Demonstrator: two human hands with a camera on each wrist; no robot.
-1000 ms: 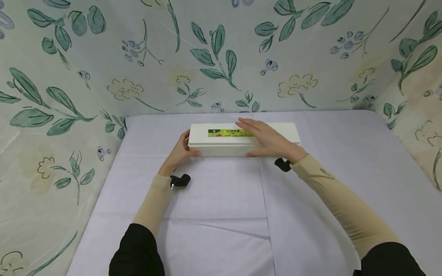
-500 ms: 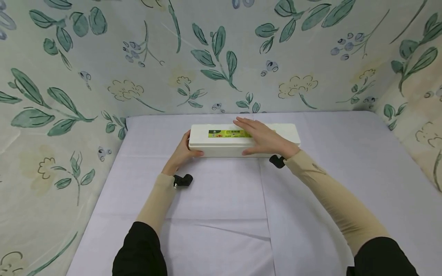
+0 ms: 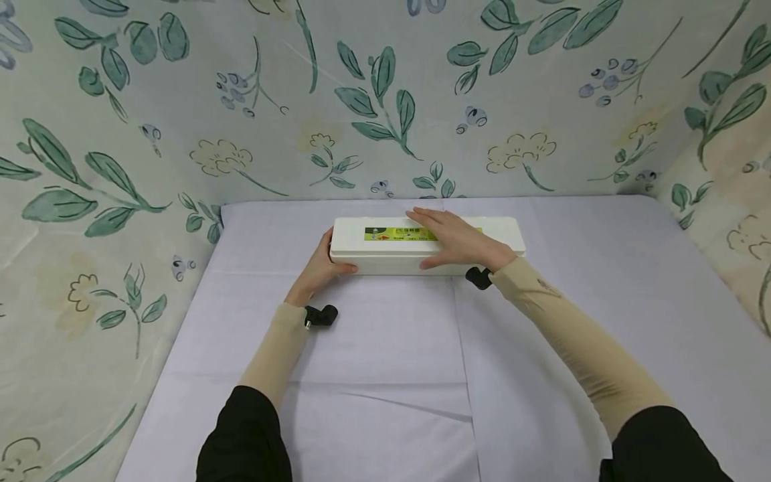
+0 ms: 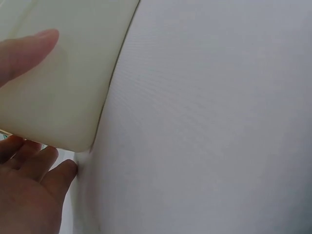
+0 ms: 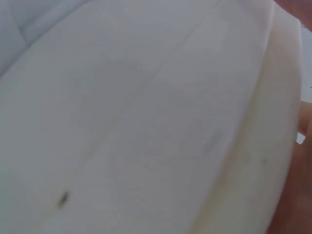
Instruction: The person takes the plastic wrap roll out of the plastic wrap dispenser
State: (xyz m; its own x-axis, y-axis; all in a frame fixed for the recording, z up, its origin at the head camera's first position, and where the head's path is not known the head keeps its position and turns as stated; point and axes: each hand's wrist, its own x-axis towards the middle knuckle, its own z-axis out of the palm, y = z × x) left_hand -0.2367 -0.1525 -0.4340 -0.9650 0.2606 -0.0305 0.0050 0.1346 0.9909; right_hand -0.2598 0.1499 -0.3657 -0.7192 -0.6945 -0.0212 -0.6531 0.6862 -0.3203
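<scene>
A long white box (image 3: pixel 385 262) with a green and yellow label (image 3: pixel 394 233) lies at the back of the cloth. My left hand (image 3: pixel 320 269) grips its left end, thumb on the front side and fingers round the end; the left wrist view shows that thumb against the box (image 4: pixel 73 92). Across the top right of centre lies my right hand (image 3: pixel 460 241), its fingers extended over the lid and covering part of the label, the thumb low at the front side. In the right wrist view the box (image 5: pixel 146 107) fills most of the picture.
A pale lilac cloth (image 3: pixel 385 341) covers the table, with fold lines running through it. Behind the box rises a curtain (image 3: pixel 373 161) printed with leaves and flowers. Small black wrist devices (image 3: pixel 322 315) sit by both wrists.
My right hand has slid slightly left along the box, its forearm following. The left forearm has shifted a little to the right, the left hand still gripping the box end.
</scene>
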